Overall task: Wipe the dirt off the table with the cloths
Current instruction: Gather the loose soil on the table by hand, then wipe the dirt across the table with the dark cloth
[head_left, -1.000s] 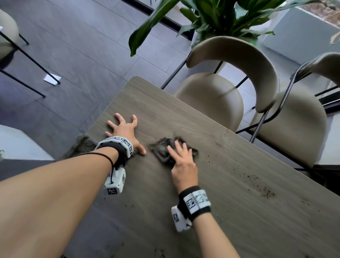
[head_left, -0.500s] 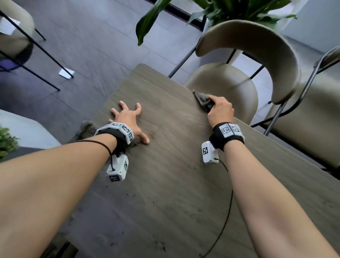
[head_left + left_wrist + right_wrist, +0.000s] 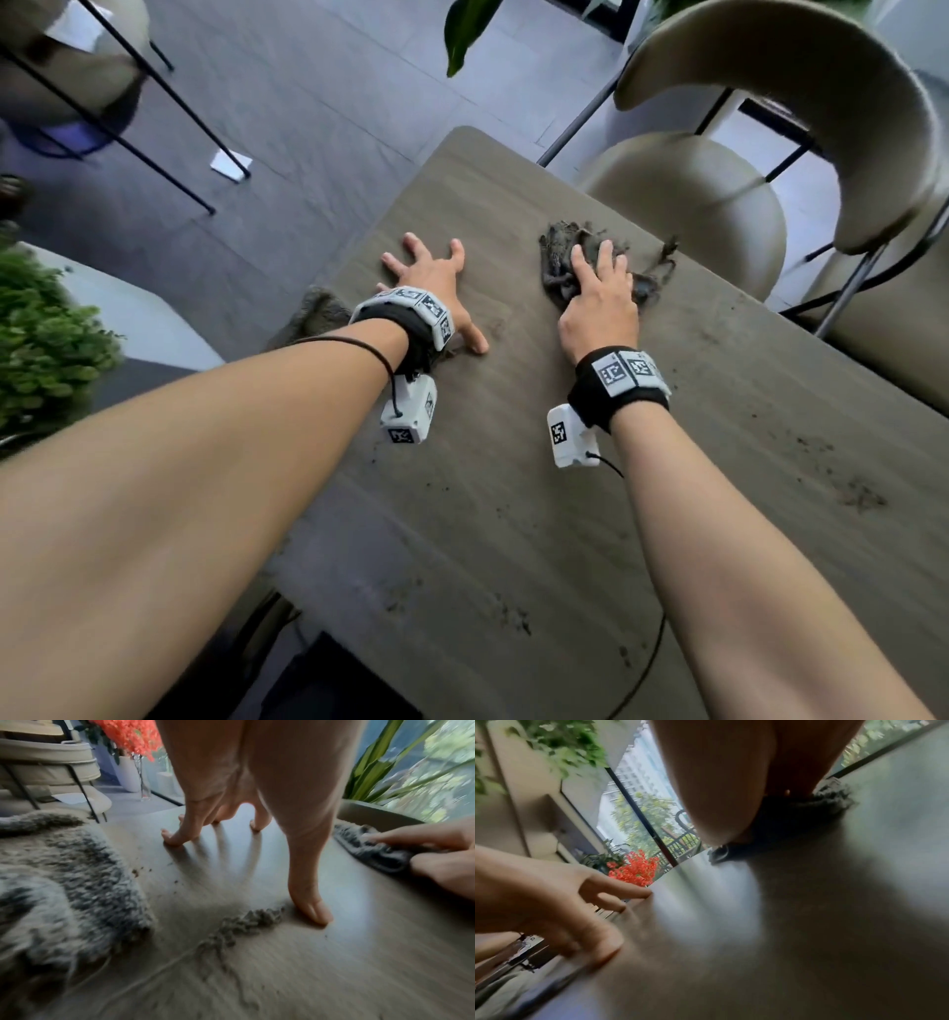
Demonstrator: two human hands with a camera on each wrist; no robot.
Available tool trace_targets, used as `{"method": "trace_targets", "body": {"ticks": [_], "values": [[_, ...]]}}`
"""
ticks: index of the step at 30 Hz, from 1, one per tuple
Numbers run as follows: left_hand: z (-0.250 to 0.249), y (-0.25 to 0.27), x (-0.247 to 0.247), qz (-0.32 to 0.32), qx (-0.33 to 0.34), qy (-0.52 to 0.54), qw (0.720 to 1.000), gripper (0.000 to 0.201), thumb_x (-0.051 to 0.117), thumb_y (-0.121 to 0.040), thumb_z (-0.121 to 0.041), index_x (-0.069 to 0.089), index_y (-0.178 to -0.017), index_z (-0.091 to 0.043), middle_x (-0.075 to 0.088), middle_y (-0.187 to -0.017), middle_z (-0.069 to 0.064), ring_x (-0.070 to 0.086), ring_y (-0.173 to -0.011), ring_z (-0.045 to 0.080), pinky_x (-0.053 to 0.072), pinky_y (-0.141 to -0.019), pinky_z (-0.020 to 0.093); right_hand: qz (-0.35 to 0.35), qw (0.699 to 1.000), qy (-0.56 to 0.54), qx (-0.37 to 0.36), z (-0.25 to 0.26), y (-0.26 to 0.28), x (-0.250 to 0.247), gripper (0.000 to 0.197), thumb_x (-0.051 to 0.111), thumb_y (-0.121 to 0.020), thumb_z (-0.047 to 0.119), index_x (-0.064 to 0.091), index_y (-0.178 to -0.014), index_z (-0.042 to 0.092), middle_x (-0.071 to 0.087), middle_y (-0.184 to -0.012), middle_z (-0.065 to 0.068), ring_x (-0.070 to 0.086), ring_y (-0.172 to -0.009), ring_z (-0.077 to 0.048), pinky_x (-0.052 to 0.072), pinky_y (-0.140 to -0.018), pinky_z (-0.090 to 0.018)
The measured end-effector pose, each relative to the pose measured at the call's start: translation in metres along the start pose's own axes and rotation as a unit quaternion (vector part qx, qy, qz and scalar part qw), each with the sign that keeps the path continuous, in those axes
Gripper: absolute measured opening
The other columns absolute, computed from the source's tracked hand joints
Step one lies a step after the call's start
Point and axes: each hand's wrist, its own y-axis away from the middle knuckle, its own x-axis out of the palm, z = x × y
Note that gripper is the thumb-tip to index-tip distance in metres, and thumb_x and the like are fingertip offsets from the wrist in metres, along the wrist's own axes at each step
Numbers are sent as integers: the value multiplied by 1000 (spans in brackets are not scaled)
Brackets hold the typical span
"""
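A beige chair (image 3: 729, 195) with a curved back stands at the upper right of the head view, drawn close to the far edge of the counter (image 3: 513, 514), and a second chair (image 3: 92, 67) on thin black legs sits at the upper left on the grey tiled floor (image 3: 308, 103), with a white slip of paper (image 3: 231, 165) lying beside one leg. A green leaf (image 3: 464, 31) hangs in at the top centre, and a leafy bush (image 3: 46, 339) fills the left edge. In the left wrist view a spray of orange flowers (image 3: 131, 734) shows at the upper left before glass panes. The counter is a wood-grain top, its rounded corner pointing toward the top of the head view, with dark crumbs of dirt (image 3: 862, 496) scattered over the right side and the lower centre. A second cloth (image 3: 321, 311), pale grey and fuzzy, drapes over the counter's left edge just beside the left wrist. The left hand (image 3: 436, 280) lies flat on the counter, fingers (image 3: 416, 246) spread and straight, holding nothing. The right hand (image 3: 598, 298) presses down on the dark cloth (image 3: 557, 257), fingers extended over it. The dark cloth is crumpled at centre right of the head view near the far edge, its long axis running roughly left to right, frayed ends trailing right.
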Motion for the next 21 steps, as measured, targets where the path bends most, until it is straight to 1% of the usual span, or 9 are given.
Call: {"method": "trace_targets", "body": {"ticks": [2, 3, 5, 8, 11, 14, 17, 19, 21], "values": [[8, 3, 1, -1, 22, 3, 1000, 148, 95, -47, -59, 1, -160, -38, -15, -163, 23, -2, -145, 60, 24, -112, 72, 3, 1000, 4, -19, 8, 14, 5, 68, 43, -84, 3, 34, -149, 22, 17, -160, -12, 16, -146, -35, 12, -121, -43], [15, 4, 2, -5, 42, 9, 999, 141, 94, -51, -59, 7, -160, -38, -12, -164, 21, -1, -146, 58, 23, -114, 69, -4, 999, 2, -32, 12, 24, 9, 66, 44, -85, 5, 36, -149, 21, 18, -160, -12, 16, -146, -35, 12, -121, -43], [37, 7, 5, -22, 96, 44, 994, 121, 91, -60, -57, 23, -158, -40, 3, -167, 17, 6, -149, 50, 23, -120, 58, -17, 999, -13, -44, 22, 49, 20, 64, 45, -85, 9, 39, -147, 21, 21, -159, -11, 17, -146, -34, 10, -121, -42], [77, 21, 12, -86, 164, 119, 976, 91, 87, -72, -46, 43, -151, -36, 28, -163, 10, 18, -152, 36, 21, -123, 45, -17, 998, -45, -41, 41, 87, 36, 62, 44, -84, 21, 41, -146, 25, 23, -159, -7, 17, -147, -31, 9, -122, -40], [113, 39, 28, -155, 170, 117, 966, 73, 84, -80, -34, 53, -145, -29, 37, -159, 7, 21, -152, 30, 22, -123, 41, -9, 996, -54, -65, 54, 123, 44, 62, 46, -84, 30, 42, -146, 25, 24, -159, -5, 17, -147, -29, 12, -121, -41], [141, 55, 46, -193, 132, 80, 969, 69, 83, -80, -33, 56, -144, -25, 39, -158, 11, 23, -151, 32, 24, -123, 42, 4, 995, -58, -85, 63, 161, 49, 61, 48, -88, 36, 40, -147, 26, 21, -160, -2, 12, -149, -24, 13, -122, -40], [156, 68, 63, -206, 110, 60, 971, 72, 80, -82, -37, 51, -147, -27, 39, -157, 11, 27, -149, 32, 30, -118, 45, 17, 992, -52, -109, 65, 189, 55, 57, 52, -89, 29, 42, -146, 24, 24, -159, -2, 14, -149, -23, 17, -121, -41], [162, 75, 72, -198, 108, 53, 973, 75, 78, -84, -38, 45, -151, -30, 38, -158, 8, 29, -149, 29, 33, -116, 45, 13, 989, -55, -137, 63, 197, 59, 56, 57, -85, 13, 50, -140, 20, 35, -155, -4, 26, -145, -26, 28, -117, -44], [166, 79, 80, -200, 109, 61, 972, 71, 76, -86, -39, 46, -150, -30, 40, -158, 5, 33, -147, 26, 38, -113, 45, 0, 986, -65, -156, 61, 193, 54, 57, 60, -78, 0, 59, -131, 19, 49, -145, -6, 43, -136, -29, 44, -105, -44]]}}
